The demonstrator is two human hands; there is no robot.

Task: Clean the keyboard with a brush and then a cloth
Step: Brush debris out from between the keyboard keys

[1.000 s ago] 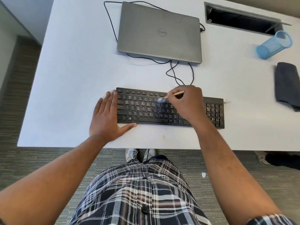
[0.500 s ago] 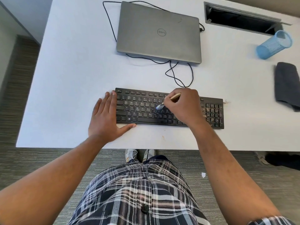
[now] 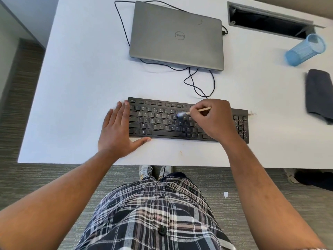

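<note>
A black keyboard (image 3: pixel 158 120) lies near the front edge of the white table (image 3: pixel 81 87), with brown crumbs on its number pad at the right. My right hand (image 3: pixel 214 120) pinches a small brush (image 3: pixel 200 110) with a wooden handle; its blurred bristles touch the keys in the middle of the board. My left hand (image 3: pixel 117 130) lies flat with straight fingers against the keyboard's left end, thumb along its front edge. A dark grey cloth (image 3: pixel 319 94) is folded at the table's right edge.
A closed grey laptop (image 3: pixel 176 35) sits behind the keyboard with a black cable (image 3: pixel 196 82) looping between them. A blue cup (image 3: pixel 304 49) lies tipped at the back right beside a cable slot (image 3: pixel 266 20). Crumbs dot the table in front of the keyboard.
My right hand has swept the brush over the middle keys, first toward me and then back up, and its handle now lies more level. My left hand has stayed put.
</note>
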